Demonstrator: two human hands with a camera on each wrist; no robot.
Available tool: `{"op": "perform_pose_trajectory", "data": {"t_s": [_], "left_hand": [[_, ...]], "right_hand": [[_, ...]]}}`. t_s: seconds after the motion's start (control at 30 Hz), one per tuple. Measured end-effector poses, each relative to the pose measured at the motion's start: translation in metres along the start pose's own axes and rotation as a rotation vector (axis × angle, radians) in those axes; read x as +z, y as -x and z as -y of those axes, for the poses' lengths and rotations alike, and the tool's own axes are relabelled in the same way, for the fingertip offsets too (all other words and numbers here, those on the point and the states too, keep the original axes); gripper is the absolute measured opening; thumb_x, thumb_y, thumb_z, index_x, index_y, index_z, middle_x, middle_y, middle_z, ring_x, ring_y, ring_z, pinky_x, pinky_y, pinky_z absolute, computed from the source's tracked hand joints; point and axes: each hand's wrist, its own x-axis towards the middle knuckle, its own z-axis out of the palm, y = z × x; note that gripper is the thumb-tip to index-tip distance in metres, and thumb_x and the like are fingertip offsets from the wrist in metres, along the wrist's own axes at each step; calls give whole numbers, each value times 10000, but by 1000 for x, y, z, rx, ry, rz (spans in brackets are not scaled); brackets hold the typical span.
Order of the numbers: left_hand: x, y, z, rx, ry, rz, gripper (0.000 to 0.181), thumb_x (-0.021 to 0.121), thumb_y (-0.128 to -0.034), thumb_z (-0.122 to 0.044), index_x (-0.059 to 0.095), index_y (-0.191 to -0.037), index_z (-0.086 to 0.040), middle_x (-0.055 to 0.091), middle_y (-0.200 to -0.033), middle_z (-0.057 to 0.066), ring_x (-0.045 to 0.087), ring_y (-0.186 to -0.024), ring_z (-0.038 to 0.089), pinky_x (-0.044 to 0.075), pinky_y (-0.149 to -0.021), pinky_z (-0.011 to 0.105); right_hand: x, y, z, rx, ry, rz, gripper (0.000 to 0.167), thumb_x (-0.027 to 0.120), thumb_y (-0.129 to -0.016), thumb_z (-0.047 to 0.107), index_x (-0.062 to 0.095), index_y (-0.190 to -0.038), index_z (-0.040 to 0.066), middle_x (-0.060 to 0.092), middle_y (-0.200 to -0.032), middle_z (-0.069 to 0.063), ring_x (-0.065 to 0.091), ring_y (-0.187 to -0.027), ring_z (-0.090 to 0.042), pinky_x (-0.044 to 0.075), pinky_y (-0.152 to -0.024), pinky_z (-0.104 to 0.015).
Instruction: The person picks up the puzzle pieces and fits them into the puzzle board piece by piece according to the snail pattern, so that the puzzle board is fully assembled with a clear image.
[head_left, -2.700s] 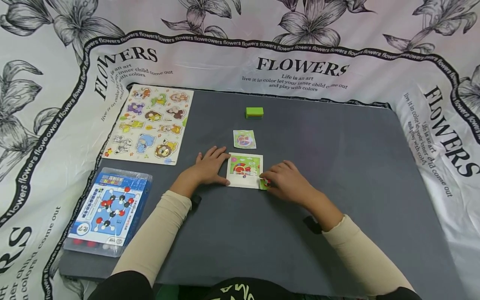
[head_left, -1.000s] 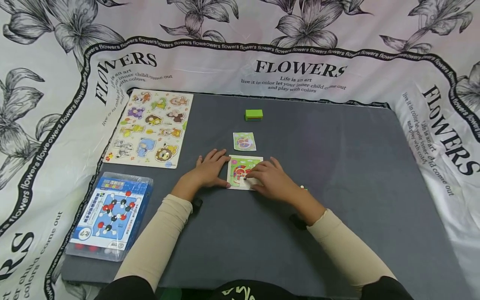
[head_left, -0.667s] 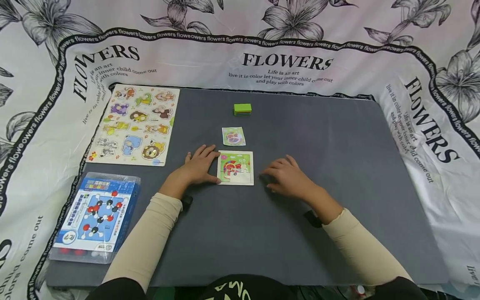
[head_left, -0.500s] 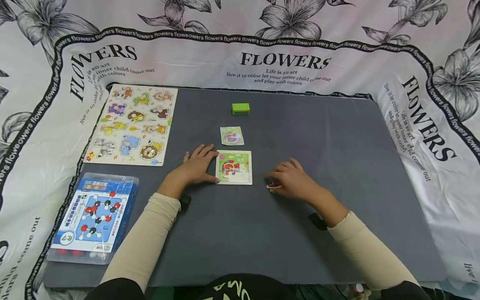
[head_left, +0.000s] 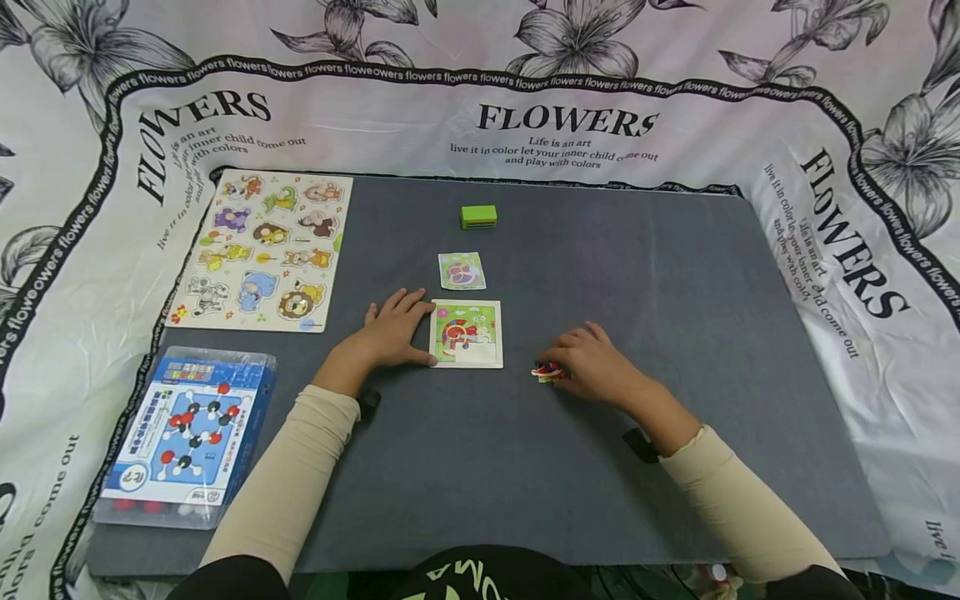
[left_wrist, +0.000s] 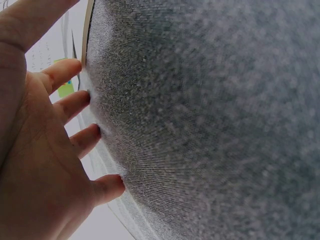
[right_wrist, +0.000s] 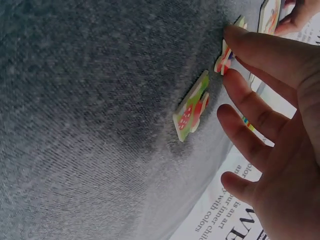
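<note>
A square puzzle board (head_left: 478, 353) lies in mid-table, its picture pieces fitted along the top and left, bare white at lower right. My left hand (head_left: 393, 332), fingers spread, rests along its left edge, thumb at the near corner and a finger at the far corner. To the right, my right hand (head_left: 588, 358) pinches a small red and white puzzle piece (right_wrist: 224, 57) between thumb and index finger; the thumb hides part of it. Close by, a green piece with a red spotted patch (right_wrist: 184, 117) lies on the cloth, another red piece overlapping it.
Beyond the board are a small picture card (head_left: 462, 272) and a green stack of blocks or cards (head_left: 478, 217). An animal puzzle sheet (head_left: 262, 254) and a clear box with a molecule picture (head_left: 187, 442) stand on the left of the grey table (head_left: 637, 250).
My right hand pressed a piece into the board's lower left, then drew back right to the loose pieces. My left hand stayed at the board's edge. The head view shifted slightly.
</note>
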Motion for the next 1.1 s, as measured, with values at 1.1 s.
{"op": "perform_pose_trajectory", "data": {"t_s": [1.1], "left_hand": [[1,0,-1,-16,-21,-7,900,774,-798,-467,315,-1521,-190,112,-1635,52,42,-1502,311,103,-1130,657]], "right_hand": [[10,-81,49,-191,43,-177,225,772,-840,249,754,-1061,211,686,-989,13,588,-1008,-229,316,-1048,-623]]}}
